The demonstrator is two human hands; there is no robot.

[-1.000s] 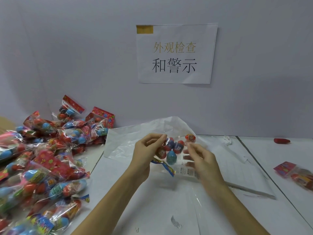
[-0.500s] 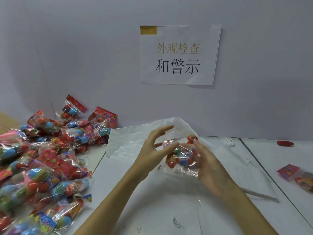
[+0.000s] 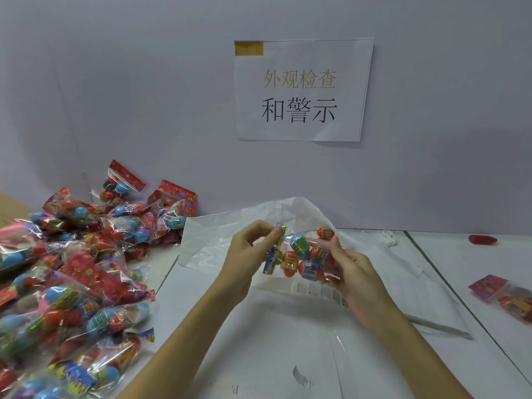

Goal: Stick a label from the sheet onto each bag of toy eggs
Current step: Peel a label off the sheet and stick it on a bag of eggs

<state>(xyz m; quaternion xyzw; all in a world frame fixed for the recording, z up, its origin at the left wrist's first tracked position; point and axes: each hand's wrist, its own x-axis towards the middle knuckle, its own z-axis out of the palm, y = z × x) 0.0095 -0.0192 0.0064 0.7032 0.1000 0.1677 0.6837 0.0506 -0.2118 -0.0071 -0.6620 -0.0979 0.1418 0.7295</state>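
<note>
Head view: the left hand [image 3: 247,254] pinches the printed header edge of a clear bag of toy eggs [image 3: 305,259] with curled fingers; the right hand [image 3: 349,272] grips the bag's other side, holding it above the white table [image 3: 288,341]. A heap of filled bags [image 3: 74,272] lies left of the left hand. One more bag [image 3: 506,295] lies right of the right hand. A paper sign [image 3: 302,90] hangs on the wall beyond.

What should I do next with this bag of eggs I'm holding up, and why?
Probably set it down on the right with the lone bag. The bag hangs above the table between your left hand, pinching its card header, and your right hand. A white label already shows on its lower film, so it looks finished.
</note>
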